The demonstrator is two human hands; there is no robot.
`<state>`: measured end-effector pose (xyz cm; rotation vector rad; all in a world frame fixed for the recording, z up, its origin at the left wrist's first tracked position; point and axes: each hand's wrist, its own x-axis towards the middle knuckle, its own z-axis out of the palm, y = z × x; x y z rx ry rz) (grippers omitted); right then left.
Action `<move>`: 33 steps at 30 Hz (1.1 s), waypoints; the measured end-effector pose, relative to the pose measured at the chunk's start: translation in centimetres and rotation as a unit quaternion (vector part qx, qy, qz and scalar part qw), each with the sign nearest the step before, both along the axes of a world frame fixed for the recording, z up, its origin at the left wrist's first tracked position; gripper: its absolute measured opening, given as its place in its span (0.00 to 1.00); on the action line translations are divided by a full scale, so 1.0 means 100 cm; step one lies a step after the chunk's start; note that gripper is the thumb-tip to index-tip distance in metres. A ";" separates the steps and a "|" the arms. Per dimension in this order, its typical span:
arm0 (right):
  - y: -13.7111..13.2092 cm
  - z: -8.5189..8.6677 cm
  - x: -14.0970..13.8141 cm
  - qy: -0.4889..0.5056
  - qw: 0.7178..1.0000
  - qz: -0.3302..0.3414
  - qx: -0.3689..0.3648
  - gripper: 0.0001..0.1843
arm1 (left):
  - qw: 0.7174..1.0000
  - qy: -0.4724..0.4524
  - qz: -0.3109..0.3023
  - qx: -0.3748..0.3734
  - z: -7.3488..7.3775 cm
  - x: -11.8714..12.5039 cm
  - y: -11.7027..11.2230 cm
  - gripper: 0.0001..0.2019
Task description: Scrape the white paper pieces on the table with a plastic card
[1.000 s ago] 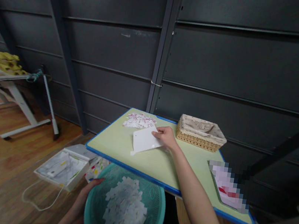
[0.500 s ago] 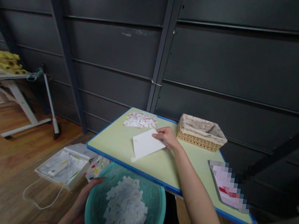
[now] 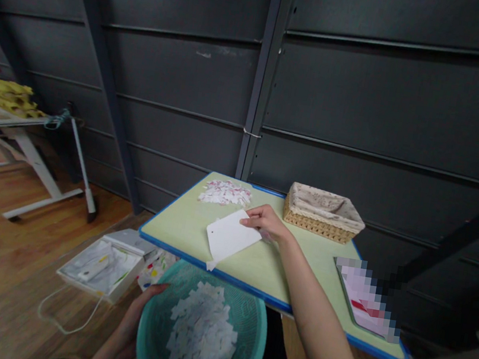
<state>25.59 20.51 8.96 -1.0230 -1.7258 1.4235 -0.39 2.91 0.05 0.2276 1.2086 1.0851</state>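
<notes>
My right hand [image 3: 265,222] is closed on a white plastic scraper card [image 3: 230,240] that rests tilted on the green table [image 3: 187,226]. Its lower corner sits near the table's blue front edge, with a small paper scrap by it. My left hand [image 3: 138,315] grips the rim of a teal basin [image 3: 253,331] held below that edge. The basin holds a heap of small white paper scraps [image 3: 202,330]. A pile of white and pink paper scraps [image 3: 225,192] lies at the table's far left corner, apart from the card.
A wicker basket [image 3: 323,213] with cloth lining stands at the table's back. A blurred-out booklet [image 3: 363,297] lies at the right. On the wooden floor lies a white box [image 3: 101,261] with a cord. Another table [image 3: 14,122] stands at left; dark wall panels are behind.
My right hand has slid the scraper card toward the table's front edge, away from the scrap pile. The basin and my left hand have stayed in place.
</notes>
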 end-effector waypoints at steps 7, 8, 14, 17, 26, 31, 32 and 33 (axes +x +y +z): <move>0.001 -0.002 0.000 -0.009 0.999 0.048 -0.009 0.20 | 1.000 -0.012 0.000 0.014 -0.002 -0.002 -0.001 0.21; 0.002 -0.003 0.000 -0.016 0.998 0.054 -0.005 0.20 | 1.000 -0.017 -0.003 0.013 -0.002 -0.002 0.000 0.22; 0.005 -0.006 0.000 -0.046 0.995 0.088 0.015 0.20 | 1.000 0.009 0.006 0.020 0.001 0.002 -0.001 0.24; 0.004 -0.005 -0.001 -0.046 0.994 0.092 0.017 0.21 | 1.000 0.011 0.006 0.021 0.002 0.002 -0.001 0.24; 0.001 -0.001 -0.001 0.032 0.999 0.031 -0.008 0.20 | 1.000 -0.013 0.012 0.012 -0.002 -0.001 0.000 0.18; 0.003 -0.003 -0.001 0.042 0.999 -0.004 -0.005 0.19 | 1.000 0.010 0.002 0.019 -0.001 0.000 0.000 0.19; 0.003 -0.004 -0.001 0.042 0.999 -0.007 -0.001 0.19 | 1.000 0.009 0.002 0.019 -0.001 0.000 0.000 0.20; 0.004 -0.005 -0.001 0.040 0.999 -0.009 0.002 0.19 | 1.000 0.006 -0.001 0.016 0.000 0.000 0.000 0.20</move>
